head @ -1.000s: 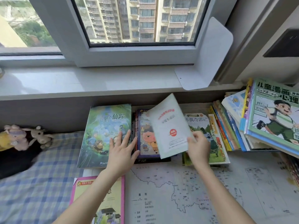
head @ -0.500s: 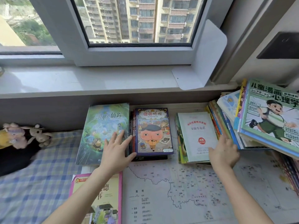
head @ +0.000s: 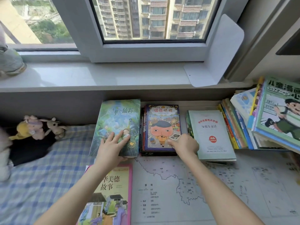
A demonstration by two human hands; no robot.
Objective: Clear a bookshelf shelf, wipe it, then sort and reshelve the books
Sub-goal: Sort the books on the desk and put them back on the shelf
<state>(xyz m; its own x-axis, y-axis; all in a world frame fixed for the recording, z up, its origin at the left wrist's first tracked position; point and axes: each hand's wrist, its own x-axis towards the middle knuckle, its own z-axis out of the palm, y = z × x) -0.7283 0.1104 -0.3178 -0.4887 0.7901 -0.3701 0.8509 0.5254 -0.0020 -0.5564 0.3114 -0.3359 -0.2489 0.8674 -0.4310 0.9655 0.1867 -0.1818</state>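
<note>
Three piles of books lie flat below the windowsill. My left hand [head: 112,143] rests with straight, spread fingers on the green fantasy-cover book [head: 118,120] at the left. In the middle is a stack topped by a purple cartoon book [head: 162,120]. My right hand [head: 184,146] has its fingers curled at that book's lower right corner, index finger on the cover. Right of it lies a pale green booklet [head: 211,132] on top of a few other books.
A pink-edged story book [head: 113,192] lies near me beside a map sheet [head: 194,192]. Several books [head: 240,125] lean at the right, under a big comic book [head: 279,114]. A white bookend [head: 215,62] stands on the windowsill [head: 97,75]. Plush toys [head: 37,127] sit on the checked cloth [head: 40,176] at the left.
My right hand laid the pale green booklet on the right pile, then moved left to the purple book's corner. My left hand stayed on the green book.
</note>
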